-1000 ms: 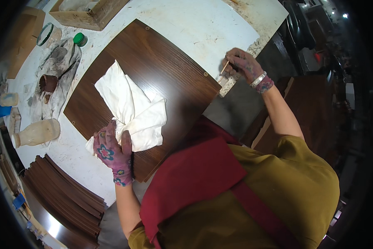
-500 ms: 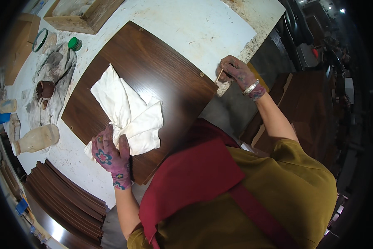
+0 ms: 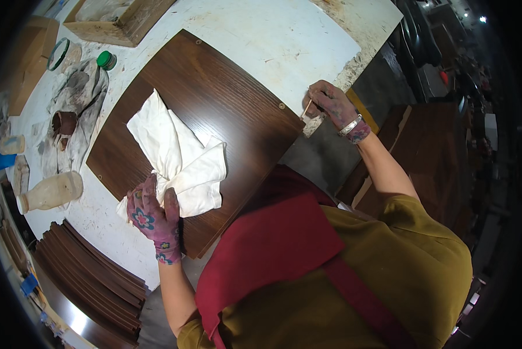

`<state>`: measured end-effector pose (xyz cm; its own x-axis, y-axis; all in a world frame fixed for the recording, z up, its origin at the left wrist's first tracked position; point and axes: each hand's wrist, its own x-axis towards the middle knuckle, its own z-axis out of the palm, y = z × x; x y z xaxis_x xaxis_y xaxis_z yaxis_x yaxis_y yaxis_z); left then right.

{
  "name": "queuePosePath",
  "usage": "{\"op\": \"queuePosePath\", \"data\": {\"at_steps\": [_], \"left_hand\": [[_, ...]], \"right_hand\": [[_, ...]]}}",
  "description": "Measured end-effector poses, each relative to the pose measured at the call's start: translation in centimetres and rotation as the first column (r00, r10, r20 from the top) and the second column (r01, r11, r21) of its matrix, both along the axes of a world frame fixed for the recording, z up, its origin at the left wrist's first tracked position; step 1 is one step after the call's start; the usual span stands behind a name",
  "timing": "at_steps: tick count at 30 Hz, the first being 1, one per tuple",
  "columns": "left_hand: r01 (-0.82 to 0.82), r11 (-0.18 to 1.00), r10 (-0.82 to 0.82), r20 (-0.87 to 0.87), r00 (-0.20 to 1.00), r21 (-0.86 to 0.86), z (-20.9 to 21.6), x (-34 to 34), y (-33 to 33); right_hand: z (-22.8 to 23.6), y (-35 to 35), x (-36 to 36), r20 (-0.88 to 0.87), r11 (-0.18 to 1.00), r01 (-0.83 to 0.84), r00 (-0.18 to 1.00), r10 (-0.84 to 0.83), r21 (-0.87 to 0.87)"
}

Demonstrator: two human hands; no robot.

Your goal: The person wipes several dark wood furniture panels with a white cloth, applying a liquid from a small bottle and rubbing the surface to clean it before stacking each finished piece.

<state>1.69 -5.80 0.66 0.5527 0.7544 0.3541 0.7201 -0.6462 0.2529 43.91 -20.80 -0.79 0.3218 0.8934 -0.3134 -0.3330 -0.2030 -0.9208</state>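
A dark brown wood-grain panel (image 3: 226, 90) with curved edges lies across the white worktable (image 3: 278, 43), over what looks like another panel. On its left part is a crumpled white cloth (image 3: 182, 163). My left hand (image 3: 154, 218), in a pink flowered glove, grips the cloth's bunched near end at the panel's edge. A matching glove, darkly stained at the fingers, covers my right hand (image 3: 335, 106). It pinches a thin light stick (image 3: 307, 109), whose lower tip is at the panel's right corner. Whether the tip touches the wood is too small to tell.
Left of the panel lie a stained rag (image 3: 89, 87) with a small brown-stained cup (image 3: 65, 123), a green-capped jar (image 3: 106, 60) and a cloudy bottle (image 3: 52, 192). A wooden box (image 3: 124, 26) stands at the back. Curved brown pieces (image 3: 92, 273) are stacked at lower left.
My right hand has shifted very slightly, with the stick still at the panel's corner. The left hand and cloth have barely moved.
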Motion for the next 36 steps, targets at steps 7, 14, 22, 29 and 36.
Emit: {"op": "queuePosePath", "data": {"at_steps": [7,14,22,29,36], "left_hand": [[0.007,1.000,-0.007,0.009,1.000,0.001,-0.1,0.0,0.1],[0.037,0.999,-0.037,0.047,0.998,0.005,0.0,0.0,0.3],[0.038,0.999,-0.037,0.065,0.997,-0.001,0.3,0.1,0.4],[-0.037,0.998,0.038,0.026,0.999,-0.043,-0.1,-0.4,0.0],[-0.021,0.999,0.024,0.079,0.997,-0.047,1.3,0.0,0.1]], "right_hand": [[0.8,0.2,-0.5,0.058,0.998,0.037,0.998,-0.034,-0.053],[2.4,0.6,-0.7,-0.022,0.990,0.132,0.991,-0.133,-0.050],[2.4,2.9,-0.1,-0.035,0.991,0.130,0.991,-0.130,-0.025],[4.9,15.7,-5.4,0.054,0.996,-0.041,0.998,0.037,0.085],[2.3,32.6,-17.6,-0.106,0.923,-0.314,0.933,0.343,0.222]]}}
